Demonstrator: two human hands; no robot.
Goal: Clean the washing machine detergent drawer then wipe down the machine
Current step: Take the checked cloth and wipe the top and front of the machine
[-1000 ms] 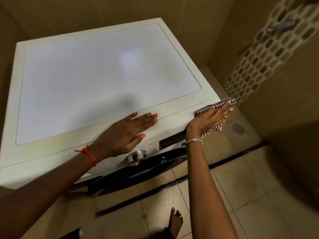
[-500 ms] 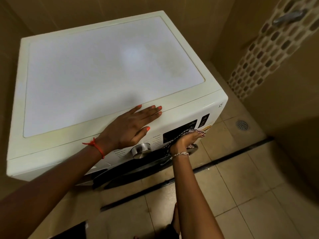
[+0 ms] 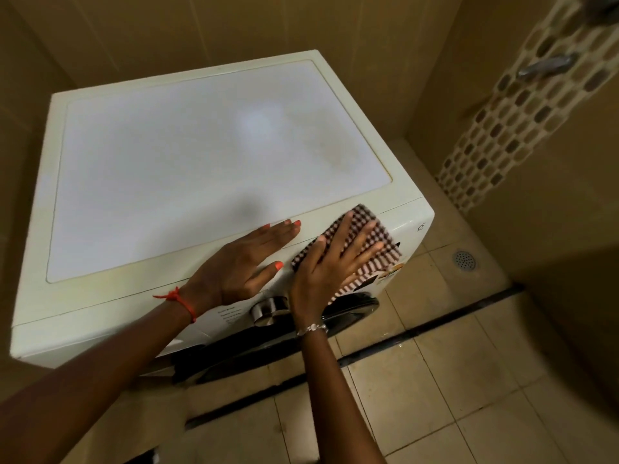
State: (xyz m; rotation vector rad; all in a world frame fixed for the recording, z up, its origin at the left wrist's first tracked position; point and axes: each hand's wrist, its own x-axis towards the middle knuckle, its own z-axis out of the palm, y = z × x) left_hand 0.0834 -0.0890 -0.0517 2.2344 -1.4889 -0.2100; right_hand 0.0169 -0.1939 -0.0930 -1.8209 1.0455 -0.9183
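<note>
Starting at the one dial (image 3: 269,308) nearest us, we are pressing our right hand (image 3: 330,266) just beyond it, fingers (image 3: 363,234) straight and spread, clenching nothing, flattening the one checked cloth (image 3: 388,254) beneath them onto the right end of the control panel (image 3: 413,229). Our left hand (image 3: 241,266) is resting released beside it on the top front edge of the single washing machine (image 3: 201,162). The panel is running left to right, so we are judging a sideways stroke comes next, right hand nearer. We are counting two hands. The detergent drawer is not showing clearly.
</note>
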